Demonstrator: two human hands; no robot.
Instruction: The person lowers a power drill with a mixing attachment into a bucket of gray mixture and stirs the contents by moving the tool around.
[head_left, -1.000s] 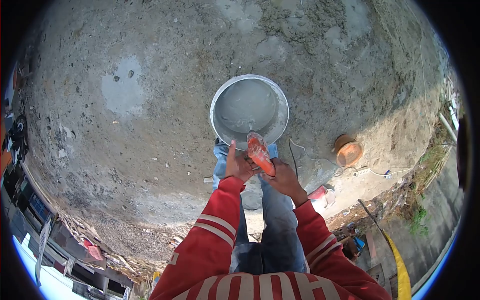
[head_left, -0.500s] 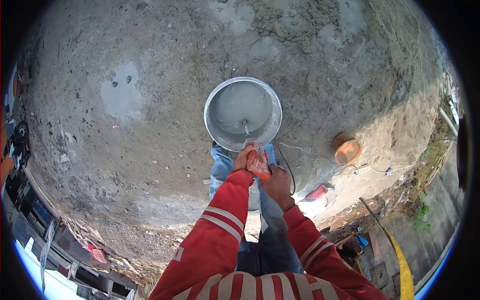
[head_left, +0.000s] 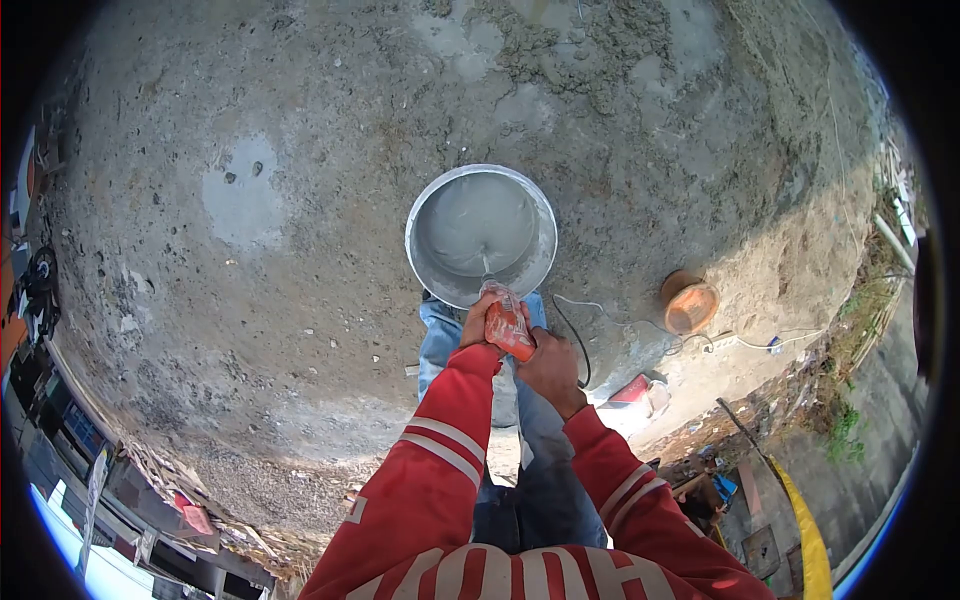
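Held an orange drill [head_left: 509, 327] clamped in left hand [head_left: 477, 322] and right hand [head_left: 552, 370] at the bucket [head_left: 411, 235], with its shaft [head_left: 486, 263] in grey mix [head_left: 480, 212]. Could read H [head_left: 640, 573] on the red sweatshirt [head_left: 430, 490].

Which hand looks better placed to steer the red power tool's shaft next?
Probably the left hand: it holds the red power tool near its front, close to the bucket. The right hand is at the tool's rear, farther from the shaft.
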